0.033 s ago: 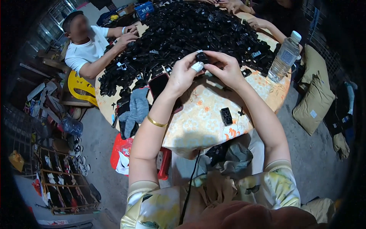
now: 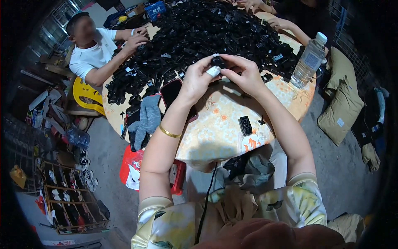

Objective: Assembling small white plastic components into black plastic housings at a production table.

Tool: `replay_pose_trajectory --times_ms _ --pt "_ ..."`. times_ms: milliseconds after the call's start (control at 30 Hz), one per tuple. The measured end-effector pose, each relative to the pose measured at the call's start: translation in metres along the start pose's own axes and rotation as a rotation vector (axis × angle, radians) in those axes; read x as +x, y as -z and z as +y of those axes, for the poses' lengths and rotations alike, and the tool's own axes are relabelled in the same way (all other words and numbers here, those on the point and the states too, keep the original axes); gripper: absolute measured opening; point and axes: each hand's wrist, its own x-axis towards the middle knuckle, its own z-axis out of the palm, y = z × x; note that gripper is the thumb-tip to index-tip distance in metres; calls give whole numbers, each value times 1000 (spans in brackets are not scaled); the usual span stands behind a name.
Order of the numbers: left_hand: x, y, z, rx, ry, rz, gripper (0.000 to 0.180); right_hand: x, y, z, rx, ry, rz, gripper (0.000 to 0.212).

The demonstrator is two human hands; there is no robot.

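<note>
Between my two hands, just above the table's near middle, is a small black plastic part (image 2: 218,62). My left hand (image 2: 196,83) pinches it from the left, with white wrapping around a finger. From the right, the fingertips of my right hand (image 2: 243,74) close on the same part; its exact kind is hidden by the fingers. Beyond my hands a large heap of black plastic parts (image 2: 199,31) covers much of the table (image 2: 211,141). A separate black rectangular piece (image 2: 245,125) lies on the flowered cover, with a tiny black bit (image 2: 261,120) beside it.
A phone (image 2: 171,92) and a grey cloth glove (image 2: 148,118) lie by my left forearm. On the right stands a clear water bottle (image 2: 307,62). One person (image 2: 93,50) works at the left; another person's hand (image 2: 280,24) is at the far right. Tan sacks (image 2: 340,108) rest on the floor.
Very little differs: both my hands keep hold of the black part, and the whole view has shifted slightly.
</note>
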Motion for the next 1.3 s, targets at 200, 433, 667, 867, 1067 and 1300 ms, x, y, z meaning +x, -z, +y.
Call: replay_pose_trajectory --times_ms 200,433,667,867,1067,1300 --pt "3 -2 -3 -3 -55 99 26 1 5 1 72 -30 5 39" --pt "-4 2 -5 154 -128 134 31 -6 4 -6 -162 161 10 39" --pt "-1 -26 -17 -208 -165 252 35 -4 -5 -12 -593 509 200 35" --pt "4 -17 -19 -218 -137 243 29 2 -12 -5 -610 578 240 36" --pt "4 -9 -16 115 -184 146 29 1 2 -4 -206 221 168 36" --pt "-5 -20 -39 567 19 -355 35 4 31 21 -575 -34 141 19"
